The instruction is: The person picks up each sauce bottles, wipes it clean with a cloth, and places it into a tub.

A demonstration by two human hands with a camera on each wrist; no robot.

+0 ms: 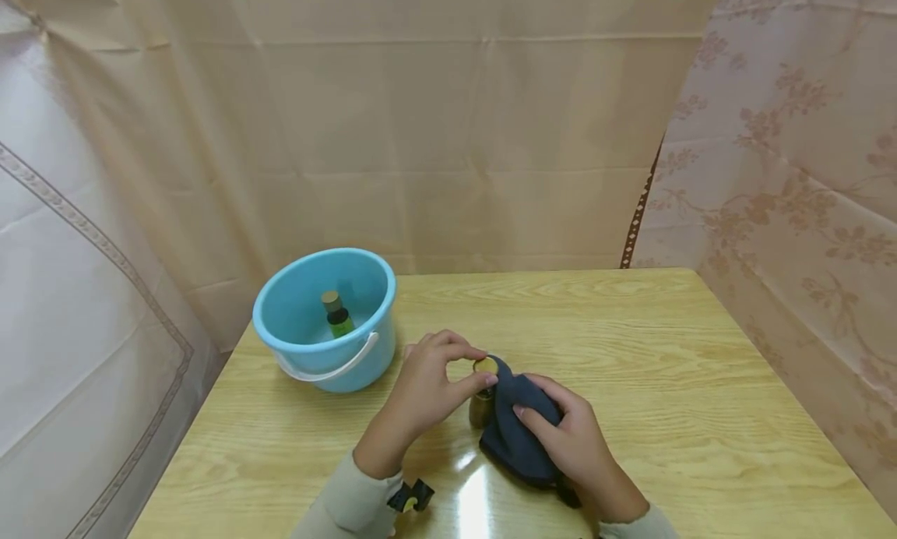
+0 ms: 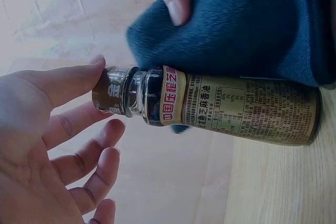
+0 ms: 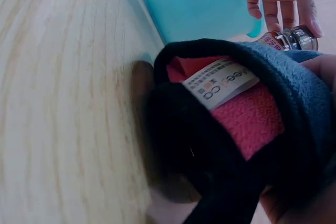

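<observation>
A sesame oil bottle (image 1: 480, 412) with a gold-brown cap stands upright on the table. My left hand (image 1: 429, 383) pinches its cap (image 2: 112, 90) between thumb and forefinger, the other fingers loosely bent in the left wrist view. Against the bottle's right side lies a dark blue cloth (image 1: 518, 451), which my right hand (image 1: 573, 438) grips. The cloth hides part of the bottle. Its pink-red underside (image 3: 254, 124), black edging and white tag (image 3: 220, 83) show in the right wrist view.
On the left of the wooden table (image 1: 666, 368) stands a light blue bucket (image 1: 374, 356) with a white handle (image 1: 336, 374). A dark bottle with a green label (image 1: 339, 321) leans inside it. Beige curtains (image 1: 448, 134) hang behind the table, with patterned fabric at the right.
</observation>
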